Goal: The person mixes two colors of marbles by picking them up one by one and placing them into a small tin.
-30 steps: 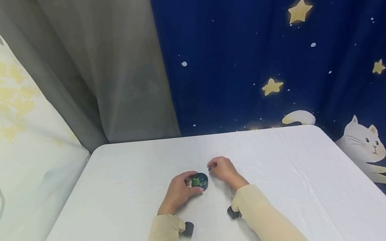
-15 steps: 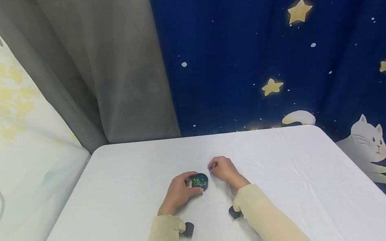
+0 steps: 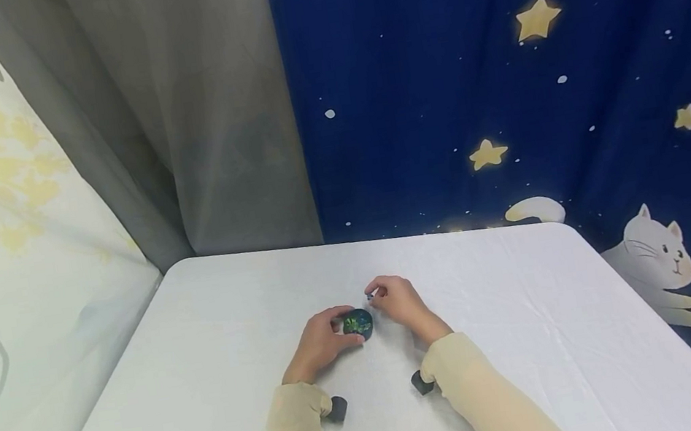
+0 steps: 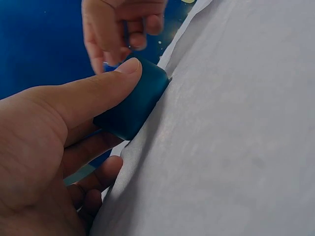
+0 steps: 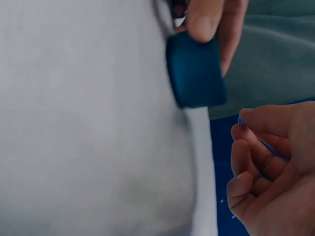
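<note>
Near the middle of the table, my left hand (image 3: 318,341) grips a short, round, dark teal object (image 3: 358,325) with a green and blue pattern on top. Its smooth teal side (image 4: 140,98) shows in the left wrist view, the thumb lying along one edge. Just right of it and slightly farther back, my right hand (image 3: 400,301) pinches a tiny blue piece (image 3: 369,296) between thumb and forefinger. Only a sliver of this blue piece (image 5: 240,119) shows in the right wrist view, so I cannot tell its kind. The right fingertips are apart from the teal object.
A white cloth covers the table (image 3: 231,298). Black wrist devices (image 3: 337,409) sit under both cream sleeves (image 3: 485,387). Behind the table hang a grey curtain (image 3: 225,114) and a dark blue curtain (image 3: 406,126) with stars and a cat.
My right hand has shifted slightly away from me and to the left, and more of the tiny blue piece shows at its fingertips. The left hand and teal object stay put.
</note>
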Motion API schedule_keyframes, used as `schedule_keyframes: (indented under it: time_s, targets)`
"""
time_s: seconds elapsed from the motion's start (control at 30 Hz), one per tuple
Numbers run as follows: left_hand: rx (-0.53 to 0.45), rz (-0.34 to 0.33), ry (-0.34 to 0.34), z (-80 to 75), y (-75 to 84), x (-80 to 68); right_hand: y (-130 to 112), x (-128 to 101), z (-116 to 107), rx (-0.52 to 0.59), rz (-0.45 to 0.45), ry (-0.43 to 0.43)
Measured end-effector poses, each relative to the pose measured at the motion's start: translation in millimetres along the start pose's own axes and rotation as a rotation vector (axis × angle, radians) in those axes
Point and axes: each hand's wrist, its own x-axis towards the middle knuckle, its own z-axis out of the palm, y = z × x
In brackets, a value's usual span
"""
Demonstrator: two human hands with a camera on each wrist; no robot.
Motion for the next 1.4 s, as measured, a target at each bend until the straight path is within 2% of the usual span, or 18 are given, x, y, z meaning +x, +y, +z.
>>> schedule_keyframes:
  time_s: [0.27,0.6,1.4]
  targets:
    - [0.009,0.001,-0.004,-0.8,0.4,-0.6,-26,-7,-8,0.036,-0.034,-0.020]
    - [0.011,0.039,0.009,-3.1,-2.3,-1.1,-41,-11,-9,0.062,-0.068,-0.041]
    - [0.017,0.023,0.014,-4.6,-1.9,-1.7,-48,-13,-12,0.102,-0.093,-0.048]
